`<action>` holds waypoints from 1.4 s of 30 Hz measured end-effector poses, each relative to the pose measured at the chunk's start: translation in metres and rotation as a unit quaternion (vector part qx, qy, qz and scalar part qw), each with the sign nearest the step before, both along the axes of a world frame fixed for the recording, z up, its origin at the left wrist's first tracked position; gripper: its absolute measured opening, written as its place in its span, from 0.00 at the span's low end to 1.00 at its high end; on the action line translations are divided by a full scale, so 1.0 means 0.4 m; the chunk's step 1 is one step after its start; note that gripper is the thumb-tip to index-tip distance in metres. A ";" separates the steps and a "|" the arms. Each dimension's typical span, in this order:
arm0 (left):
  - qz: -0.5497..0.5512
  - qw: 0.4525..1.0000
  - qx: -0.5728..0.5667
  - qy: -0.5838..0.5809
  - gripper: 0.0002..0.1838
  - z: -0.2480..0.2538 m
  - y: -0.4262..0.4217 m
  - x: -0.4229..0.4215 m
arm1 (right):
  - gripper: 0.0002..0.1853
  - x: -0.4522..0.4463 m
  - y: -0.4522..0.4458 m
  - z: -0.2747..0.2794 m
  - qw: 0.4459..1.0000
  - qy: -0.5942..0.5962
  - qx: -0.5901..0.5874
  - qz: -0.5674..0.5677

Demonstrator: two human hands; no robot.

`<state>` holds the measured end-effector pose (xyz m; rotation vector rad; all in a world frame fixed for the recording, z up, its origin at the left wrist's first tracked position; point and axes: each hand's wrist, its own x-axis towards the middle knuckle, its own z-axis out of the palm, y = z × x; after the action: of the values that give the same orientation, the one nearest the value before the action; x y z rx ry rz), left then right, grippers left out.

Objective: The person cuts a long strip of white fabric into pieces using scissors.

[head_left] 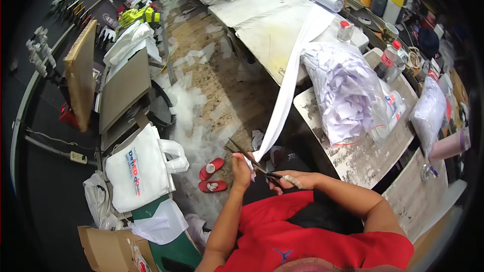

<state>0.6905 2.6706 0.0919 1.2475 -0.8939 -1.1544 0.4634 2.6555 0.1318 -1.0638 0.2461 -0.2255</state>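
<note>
My left hand [242, 169] pinches the near end of a long white strip of cloth-like material [285, 95]. My right hand [295, 180] grips dark-handled scissors [260, 167], their blades parted and pointing up and left. The blades lie across the strip's end, close to my left fingers; whether they cut into it I cannot tell. Some pale wrapping covers one finger of my right hand. From my hands the strip rises slack to a white roll [327, 0] on the far table.
A clear bag of white pieces [348, 95] sits on the worn table [365, 163] at right. Printed white bags [138, 168] lie at left beside a heat press [123, 98]. Red slippers [212, 186] and white scraps [196, 58] are on the floor. A bottle [388, 58] stands at right.
</note>
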 end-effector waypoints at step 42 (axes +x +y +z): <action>-0.094 0.995 0.033 0.030 0.54 0.151 0.175 0.161 | 0.24 -0.016 -0.031 0.029 0.979 0.092 -0.180 -0.036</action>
<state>0.7547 2.7405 0.1522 1.1949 -0.9511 -1.3739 0.4570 2.6431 0.1436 -1.4390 0.4216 -0.2417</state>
